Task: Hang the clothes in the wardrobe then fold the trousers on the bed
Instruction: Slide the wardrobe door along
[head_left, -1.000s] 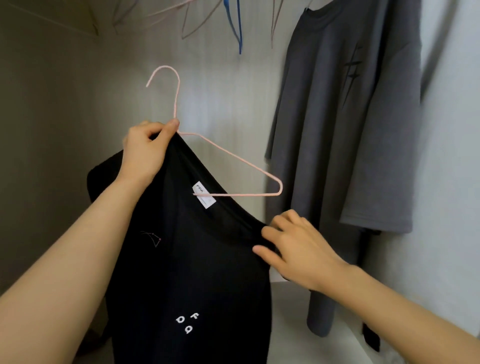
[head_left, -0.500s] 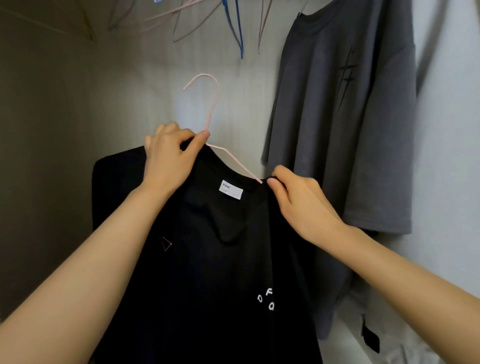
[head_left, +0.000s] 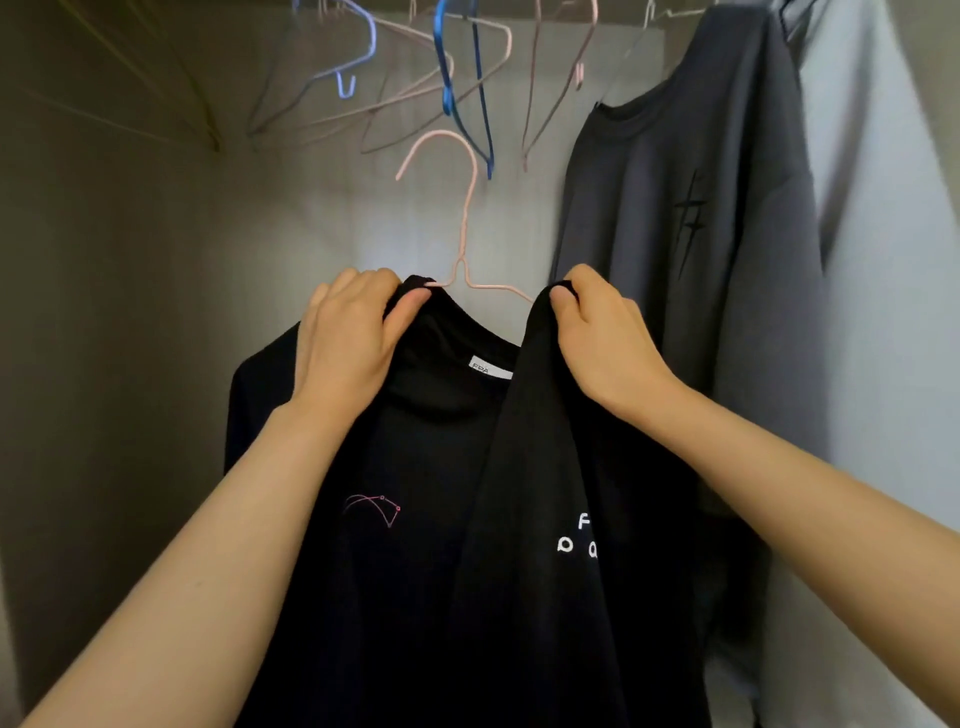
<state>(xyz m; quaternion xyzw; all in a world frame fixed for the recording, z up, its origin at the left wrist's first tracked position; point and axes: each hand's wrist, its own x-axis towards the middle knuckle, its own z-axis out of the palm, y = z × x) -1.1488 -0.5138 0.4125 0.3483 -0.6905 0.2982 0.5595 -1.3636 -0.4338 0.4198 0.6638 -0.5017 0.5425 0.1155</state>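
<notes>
A black T-shirt (head_left: 431, 519) with white letters and a small pink line drawing hangs on a pink wire hanger (head_left: 464, 223) in front of me, inside the wardrobe. My left hand (head_left: 348, 343) grips the shirt's collar at the left of the hanger neck. My right hand (head_left: 602, 338) pinches the shirt's right shoulder cloth up over the hanger's right arm. The hanger's hook points up, below the rail's hangers and free of them. Most of the hanger's arms are hidden in the shirt.
A dark grey T-shirt (head_left: 691, 218) hangs at the right. Several bare wire hangers, pink and blue (head_left: 457, 78), hang from the top. The wardrobe's left wall (head_left: 104, 312) and pale right side (head_left: 893, 260) close in the space.
Both hands lifted the shirt and hanger higher toward the rail. My right hand pulled the right shoulder cloth up over the hanger arm, which now is nearly covered.
</notes>
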